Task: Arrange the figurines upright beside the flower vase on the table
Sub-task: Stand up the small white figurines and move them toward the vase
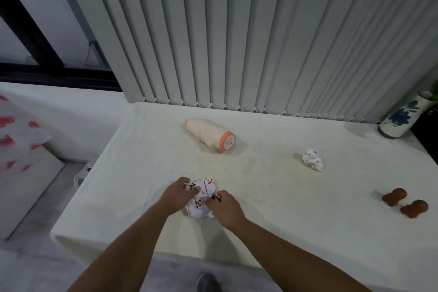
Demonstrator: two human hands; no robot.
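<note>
Head view, left to right: a white panel with red heart shapes (16,147) leans at the far left, beside the floor and apart from the desk (272,197), which is covered in a pale cloth. Near the desk's front-left part, both hands meet on 1 white figurine with red and dark markings (201,197), which lies low on the cloth. The left hand (180,194) is wrapped over the figurine's left and upper side, fingers curled on it. The right hand (226,208) presses against its right side, fingers bent around it; so both hands are grasping this figurine. Behind them, toward the vertical blinds (237,31), a cream bottle-shaped figurine with an orange base ring (209,134) lies on its side, base facing forward and right. Further right, a small white figurine with reddish spots (312,160) lies tipped over, well apart from the others. Near the right edge, 2 brown figurines (405,201) lie just beside each other. At the back-right corner stands the flower vase (400,117), white with blue flowers, upright as far as the wide lens shows.
</note>
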